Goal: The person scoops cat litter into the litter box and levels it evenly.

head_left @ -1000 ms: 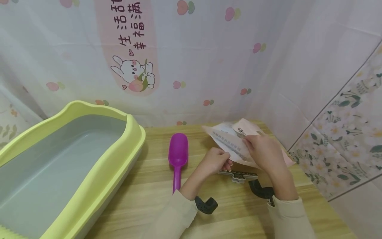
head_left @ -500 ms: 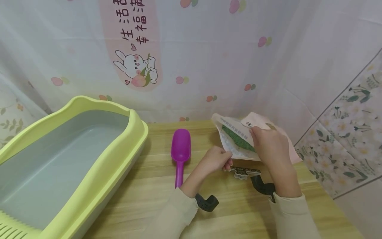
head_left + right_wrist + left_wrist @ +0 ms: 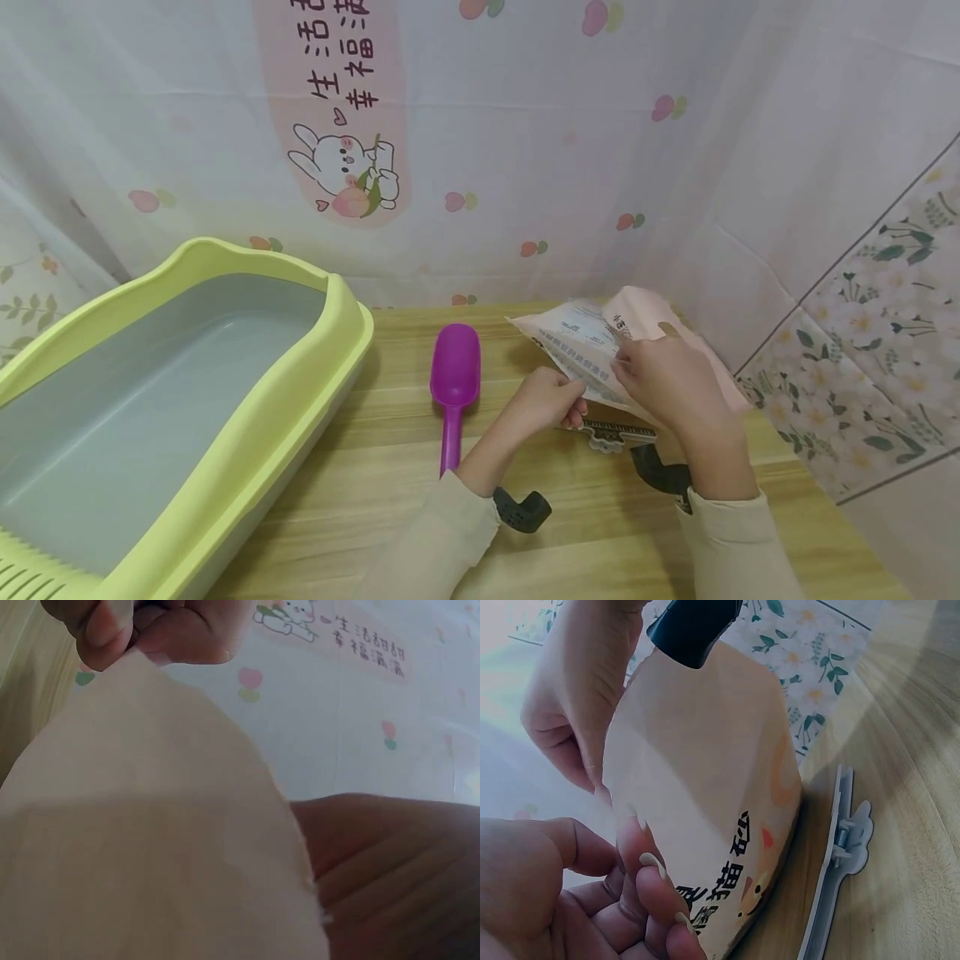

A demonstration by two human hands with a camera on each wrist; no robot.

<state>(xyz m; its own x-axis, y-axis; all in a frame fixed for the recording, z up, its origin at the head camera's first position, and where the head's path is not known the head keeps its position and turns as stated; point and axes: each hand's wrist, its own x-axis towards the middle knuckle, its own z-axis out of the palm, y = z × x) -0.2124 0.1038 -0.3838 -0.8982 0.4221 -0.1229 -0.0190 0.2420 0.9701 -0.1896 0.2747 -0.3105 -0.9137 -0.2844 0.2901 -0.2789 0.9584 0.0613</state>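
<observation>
A pale pink cat litter bag (image 3: 577, 329) lies at the back right of the table, its mouth edges close together and its contents hidden. My left hand (image 3: 543, 400) pinches the near edge of the mouth between thumb and fingers. On the other side, my right hand (image 3: 678, 383) grips the bag's edge, with fingers partly hidden behind the paper in the right wrist view. Black print and an orange animal drawing show on the bag (image 3: 705, 772) in the left wrist view. A grey spring clip (image 3: 841, 844) rests on the wood beside it, just in front of the bag.
A purple scoop (image 3: 455, 367) lies left of my left hand. Farther left stands a large litter box with a yellow-green rim (image 3: 348, 325) and grey basin. A printed curtain (image 3: 525, 167) hangs behind the table (image 3: 570, 533), and flowered tiles (image 3: 862, 350) line the right.
Half a second ago the bag's mouth gaped and showed green granules; now its far edge has dropped forward and covers them. My right hand has lowered slightly; my left keeps its pinch.
</observation>
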